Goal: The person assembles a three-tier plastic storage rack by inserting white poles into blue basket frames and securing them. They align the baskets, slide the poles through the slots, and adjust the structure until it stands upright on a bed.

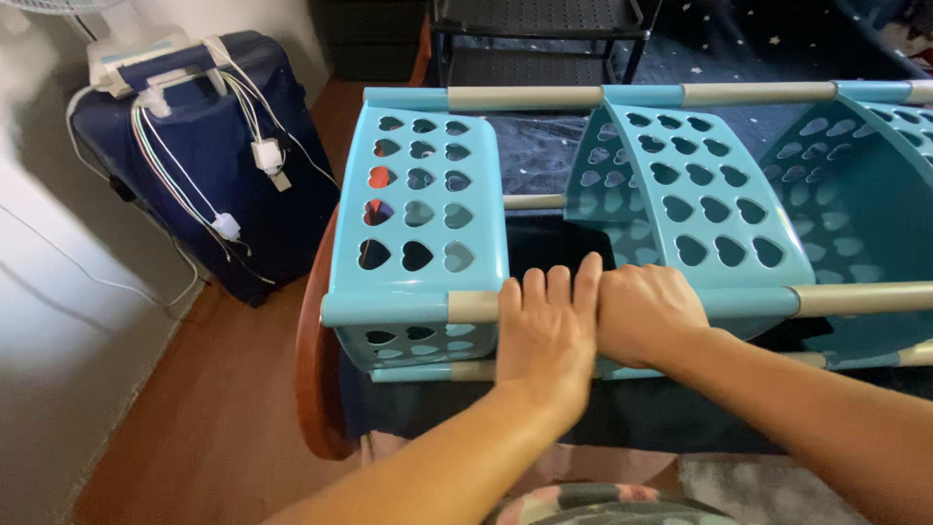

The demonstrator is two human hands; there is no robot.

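The blue plastic rack [641, 194] runs off the right edge. Its near pole [855, 297] is hidden beneath both hands, the left hand [547, 335] and the right hand [646, 311], whose fingertips cannot be seen. Left of the rack, the fan [53, 8] is cut off by the top edge.
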